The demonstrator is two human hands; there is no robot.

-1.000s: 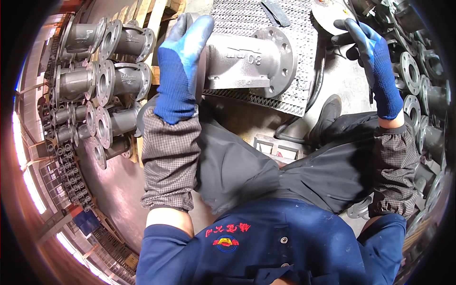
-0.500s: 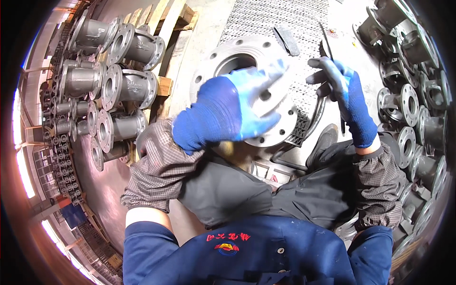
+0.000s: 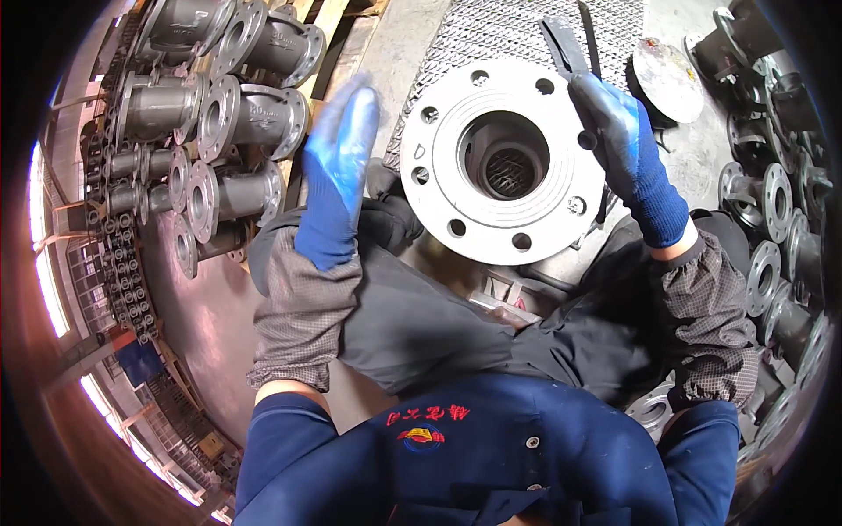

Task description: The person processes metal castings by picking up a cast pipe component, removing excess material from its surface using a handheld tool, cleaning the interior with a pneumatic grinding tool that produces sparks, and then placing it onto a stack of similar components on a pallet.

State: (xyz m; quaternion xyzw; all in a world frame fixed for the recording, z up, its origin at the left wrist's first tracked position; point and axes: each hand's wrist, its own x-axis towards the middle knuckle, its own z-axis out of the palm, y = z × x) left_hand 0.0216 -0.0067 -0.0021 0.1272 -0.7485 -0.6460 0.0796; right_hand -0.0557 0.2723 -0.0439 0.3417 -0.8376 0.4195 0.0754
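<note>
A pale grey machined metal flange (image 3: 430, 206) with a ring of bolt holes faces up in front of me, its round stepped bore showing a mesh pattern deep inside. My left hand (image 3: 340, 167), in a blue coated glove, is left of the flange and apart from it. Its fingers are stretched up, blurred at the tips, and hold nothing. On the far right, my gloved right hand (image 3: 621, 145) overlaps the flange's rim with fingers extended; whether it presses on the metal I cannot tell. Beyond its fingertips lies a dark flat strip (image 3: 563, 46).
Grey flanged castings (image 3: 250, 118) are stacked on a wooden pallet (image 3: 326, 26) at left. More castings (image 3: 776, 202) crowd the right side. A metal mesh mat (image 3: 491, 35) lies behind the flange, with a round pale disc (image 3: 668, 81) to its right.
My left hand has moved off the flange to the left, uncovering the bore. The right hand has come in to the flange's right rim. The view has shifted slightly.
</note>
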